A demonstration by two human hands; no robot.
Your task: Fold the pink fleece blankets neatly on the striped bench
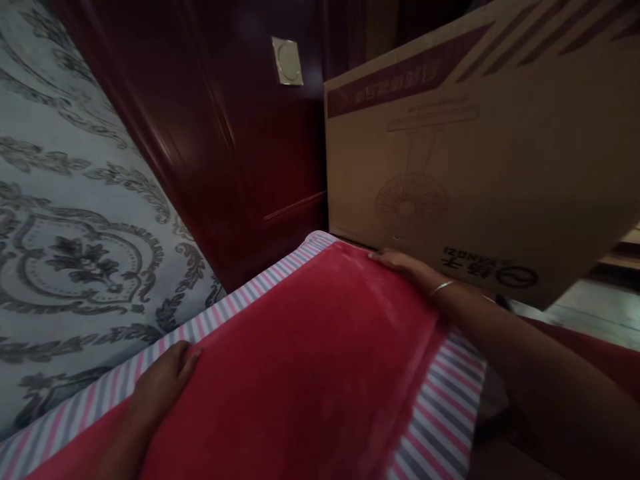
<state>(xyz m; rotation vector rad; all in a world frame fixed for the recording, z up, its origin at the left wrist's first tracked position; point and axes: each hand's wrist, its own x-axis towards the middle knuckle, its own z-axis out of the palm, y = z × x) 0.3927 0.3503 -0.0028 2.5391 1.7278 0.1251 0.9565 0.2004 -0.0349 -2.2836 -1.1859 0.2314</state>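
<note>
A red cloth (300, 340) lies spread over a raised padded surface. Beneath it, a pink, grey and white striped cover (443, 400) shows along the left side and at the right end. At the left border of the red cloth is my left hand (167, 377), its fingers curled in on the cloth edge near the striped band. My right hand (397, 260) reaches across to the far edge and grips the red cloth near its corner, beside a cardboard box. A thin bangle (442, 287) circles my right wrist. Some fingertips of both hands are hidden.
The large cardboard box (475, 153), printed with a fan picture, stands right behind the far edge. A dark red wooden panel (240, 147) with a square switch plate (287, 61) rises beyond. Patterned wallpaper (80, 253) borders the left side. Pale floor (605, 307) shows at right.
</note>
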